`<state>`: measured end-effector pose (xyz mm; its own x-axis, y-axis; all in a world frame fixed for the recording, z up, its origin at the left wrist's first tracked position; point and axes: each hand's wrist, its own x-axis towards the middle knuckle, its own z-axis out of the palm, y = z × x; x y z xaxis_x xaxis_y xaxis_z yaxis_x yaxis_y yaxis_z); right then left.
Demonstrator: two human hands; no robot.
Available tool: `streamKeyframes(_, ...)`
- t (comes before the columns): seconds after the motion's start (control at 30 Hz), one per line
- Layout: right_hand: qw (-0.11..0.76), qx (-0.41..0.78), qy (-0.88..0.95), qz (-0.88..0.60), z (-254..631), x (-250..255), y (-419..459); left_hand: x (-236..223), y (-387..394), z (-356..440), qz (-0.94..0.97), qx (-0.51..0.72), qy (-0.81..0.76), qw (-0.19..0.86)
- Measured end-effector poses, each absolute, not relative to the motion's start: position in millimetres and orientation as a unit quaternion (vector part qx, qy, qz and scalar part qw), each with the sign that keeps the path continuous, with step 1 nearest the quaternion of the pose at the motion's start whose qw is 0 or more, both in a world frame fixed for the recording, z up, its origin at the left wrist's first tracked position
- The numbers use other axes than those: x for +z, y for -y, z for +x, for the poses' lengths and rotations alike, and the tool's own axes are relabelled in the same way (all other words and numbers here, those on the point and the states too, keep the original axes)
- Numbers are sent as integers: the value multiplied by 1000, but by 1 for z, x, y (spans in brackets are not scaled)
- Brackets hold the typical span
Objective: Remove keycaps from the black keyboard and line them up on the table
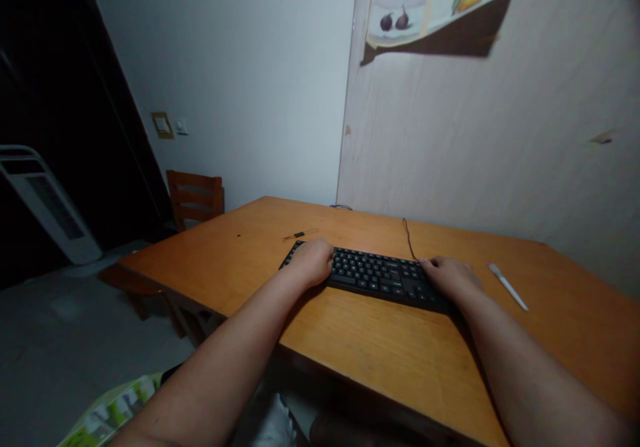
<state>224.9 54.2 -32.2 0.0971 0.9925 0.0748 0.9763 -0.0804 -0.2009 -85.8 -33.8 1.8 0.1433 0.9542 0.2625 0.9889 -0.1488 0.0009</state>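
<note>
Head view: left hand (314,262) curled on black keyboard's (380,275) left end; right hand (453,277) grasps its right end, thumb on top. Keyboard lies on wooden table (380,340), below center toward 5 o'clock. White brush (509,287) at 4 o'clock.

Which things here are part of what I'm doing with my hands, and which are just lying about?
In the job:
- keyboard, gripped at its ends by the left hand and right hand
- thin cord behind it, probably its cable; the join isn't clear

Just lying about:
- slim white tool, right of the keyboard
- small black item beyond the left hand
</note>
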Motion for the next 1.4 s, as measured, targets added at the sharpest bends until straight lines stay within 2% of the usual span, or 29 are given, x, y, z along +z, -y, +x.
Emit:
streamKeyframes(0.47, 97, 39, 666, -739, 223, -30, -52, 1, 18, -19, -803, -97, 583, 76)
streamKeyframes(1.03, 102, 36, 672, -732, 225, -34, -55, 12, 17, -143, -675, -65, 734, 49)
streamKeyframes(1.4, 100, 40, 672, -732, 222, -30, -52, 7, -2, -72, -714, -64, 695, 52)
